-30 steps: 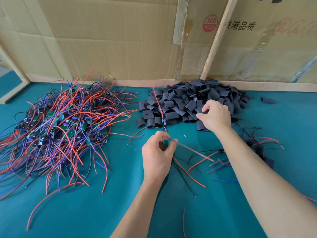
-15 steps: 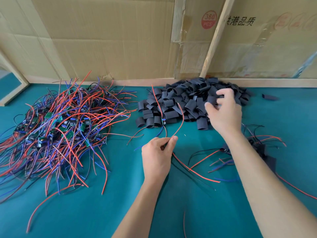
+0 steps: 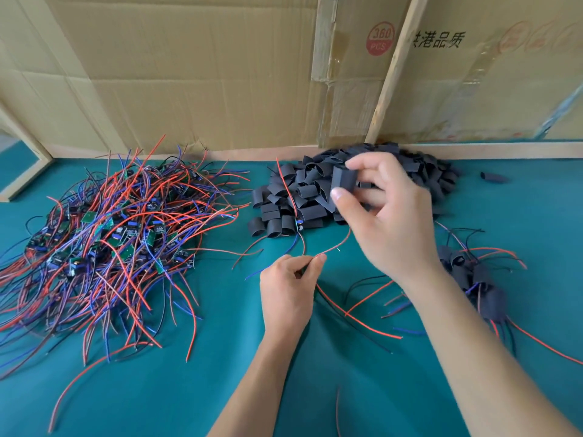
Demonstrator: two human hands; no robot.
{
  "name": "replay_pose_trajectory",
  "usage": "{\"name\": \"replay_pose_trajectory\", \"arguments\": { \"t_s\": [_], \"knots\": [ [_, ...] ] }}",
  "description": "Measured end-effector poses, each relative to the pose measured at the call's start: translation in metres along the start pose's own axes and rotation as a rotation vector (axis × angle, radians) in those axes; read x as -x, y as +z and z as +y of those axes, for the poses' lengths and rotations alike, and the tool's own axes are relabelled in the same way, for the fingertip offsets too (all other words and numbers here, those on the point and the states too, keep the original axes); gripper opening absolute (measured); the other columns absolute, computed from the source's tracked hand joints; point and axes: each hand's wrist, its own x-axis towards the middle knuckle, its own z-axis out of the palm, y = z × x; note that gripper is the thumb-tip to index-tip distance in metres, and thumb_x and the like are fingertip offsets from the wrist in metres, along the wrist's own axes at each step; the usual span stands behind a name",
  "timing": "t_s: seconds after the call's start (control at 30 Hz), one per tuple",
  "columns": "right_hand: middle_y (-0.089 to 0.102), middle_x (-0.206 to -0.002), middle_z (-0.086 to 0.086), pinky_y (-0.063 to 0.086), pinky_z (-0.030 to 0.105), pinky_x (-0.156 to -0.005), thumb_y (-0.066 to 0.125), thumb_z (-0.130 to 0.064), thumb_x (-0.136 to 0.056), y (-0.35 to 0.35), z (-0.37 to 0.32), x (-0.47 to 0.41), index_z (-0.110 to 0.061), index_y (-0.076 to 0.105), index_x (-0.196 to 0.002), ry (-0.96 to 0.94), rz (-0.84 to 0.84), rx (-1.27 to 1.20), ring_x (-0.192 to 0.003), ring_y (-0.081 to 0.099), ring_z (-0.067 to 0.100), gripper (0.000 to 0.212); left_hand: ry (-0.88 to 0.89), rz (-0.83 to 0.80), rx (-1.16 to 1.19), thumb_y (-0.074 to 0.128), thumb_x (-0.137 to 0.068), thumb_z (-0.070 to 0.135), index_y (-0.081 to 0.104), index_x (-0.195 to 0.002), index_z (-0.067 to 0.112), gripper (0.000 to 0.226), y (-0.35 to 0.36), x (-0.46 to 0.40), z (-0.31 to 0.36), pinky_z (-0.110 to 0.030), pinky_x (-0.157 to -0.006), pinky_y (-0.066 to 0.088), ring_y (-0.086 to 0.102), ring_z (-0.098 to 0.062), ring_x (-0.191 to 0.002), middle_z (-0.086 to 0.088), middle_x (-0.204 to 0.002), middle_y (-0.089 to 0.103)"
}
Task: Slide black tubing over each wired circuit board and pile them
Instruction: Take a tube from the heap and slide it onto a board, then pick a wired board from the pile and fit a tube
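The tubing piece [image 3: 344, 179] looks matt, maybe rubbery plastic; table cover [image 3: 189, 389] is teal cloth; cardboard wall [image 3: 189, 74] is creased.

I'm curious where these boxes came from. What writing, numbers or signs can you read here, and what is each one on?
"360 PCS": in a red round stamp on the cardboard wall.
"港品质": black print on the cardboard right of the wooden strip; a character before it is partly hidden.
Faint red round marks further right: too faded to read.
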Motion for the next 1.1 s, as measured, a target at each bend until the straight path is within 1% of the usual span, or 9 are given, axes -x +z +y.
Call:
{"name": "replay_pose_trajectory", "arguments": {
  "t_s": [0.1,0.2,0.27,0.43,0.6,0.7,0.93,0.97,1.1],
  "knots": [
    [0.074,-0.103,-0.012,0.050,0.017,-0.067,0.074,-0.015,-0.094,0.004,0.008,0.010,-0.017,0.061,-0.119,0.008,-0.009,0.027,-0.089,0.074,-0.001,0.028,0.002,-0.009,0.007,0.071,-0.094,0.039,0.064,-0.067,0.005,0.044,0.000,-0.001,-0.001,-0.046,-0.067,0.046,0.053,-0.032,-0.065,-0.015,-0.061,0.055],
    [0.074,-0.104,-0.011,0.047,0.018,-0.063,0.072,-0.017,-0.094,0.000,0.009,0.006,-0.020,0.059,-0.117,-0.010,0.068,0.019,-0.091,0.075,0.001,0.027,0.024,-0.014,-0.021,0.070,-0.095,0.039,0.048,-0.059,0.008,0.052,0.001,-0.002,-0.001,-0.041,-0.065,0.042,0.047,-0.030,-0.064,-0.016,-0.060,0.049],
    [0.074,-0.104,-0.010,0.050,0.024,-0.060,0.071,-0.016,-0.094,-0.003,0.007,0.001,-0.025,0.058,-0.116,-0.026,0.100,0.021,-0.090,0.075,0.002,0.027,0.033,-0.021,-0.039,0.069,-0.096,0.039,0.042,-0.058,0.010,0.055,0.001,-0.002,-0.002,-0.039,-0.063,0.039,0.044,-0.029,-0.063,-0.016,-0.059,0.047],
    [0.075,-0.104,-0.004,0.059,0.042,-0.069,0.070,-0.011,-0.094,-0.006,0.007,-0.001,-0.025,0.058,-0.116,0.004,0.044,0.011,-0.087,0.076,0.006,0.029,0.007,-0.024,-0.026,0.069,-0.095,0.040,0.050,-0.062,0.005,0.052,0.001,-0.001,-0.002,-0.043,-0.066,0.043,0.050,-0.032,-0.065,-0.016,-0.062,0.050],
    [0.075,-0.103,-0.002,0.062,0.044,-0.076,0.070,-0.011,-0.093,-0.009,0.004,-0.006,-0.022,0.058,-0.116,0.000,0.043,-0.022,-0.085,0.077,0.011,0.028,0.025,-0.023,-0.048,0.069,-0.096,0.039,0.041,-0.058,0.010,0.056,0.000,-0.001,0.000,-0.039,-0.062,0.038,0.041,-0.027,-0.063,-0.015,-0.060,0.045],
    [0.075,-0.100,-0.003,0.063,0.042,-0.077,0.069,-0.007,-0.093,-0.013,0.000,-0.014,-0.022,0.058,-0.114,-0.006,0.070,-0.068,-0.086,0.077,0.014,0.029,0.019,-0.019,-0.038,0.070,-0.095,0.038,0.042,-0.056,0.010,0.055,0.000,-0.001,0.000,-0.037,-0.059,0.035,0.039,-0.026,-0.064,-0.014,-0.060,0.043],
    [0.074,-0.103,0.004,0.063,0.045,-0.080,0.070,-0.005,-0.092,-0.010,-0.001,-0.012,-0.022,0.057,-0.114,-0.036,0.009,-0.083,-0.086,0.077,0.018,0.031,0.017,-0.019,-0.031,0.070,-0.095,0.038,0.039,-0.064,0.006,0.054,0.000,-0.001,0.002,-0.037,-0.058,0.034,0.038,-0.025,-0.062,-0.013,-0.058,0.042],
    [0.074,-0.105,0.002,0.062,0.042,-0.082,0.071,-0.005,-0.091,-0.008,0.001,-0.010,-0.022,0.058,-0.115,-0.029,-0.009,-0.076,-0.088,0.077,0.016,0.032,0.015,-0.021,-0.031,0.069,-0.095,0.038,0.038,-0.061,0.009,0.055,-0.001,-0.001,0.002,-0.038,-0.058,0.034,0.038,-0.025,-0.062,-0.013,-0.058,0.042],
    [0.071,-0.108,-0.020,0.052,0.011,-0.077,0.074,-0.007,-0.089,-0.003,0.015,0.001,-0.020,0.060,-0.120,-0.022,-0.068,0.042,-0.091,0.073,-0.004,0.036,0.009,-0.030,-0.033,0.068,-0.096,0.039,0.038,-0.059,0.010,0.056,-0.001,-0.001,0.003,-0.041,-0.060,0.037,0.042,-0.028,-0.063,-0.015,-0.058,0.044]
  ]
}}
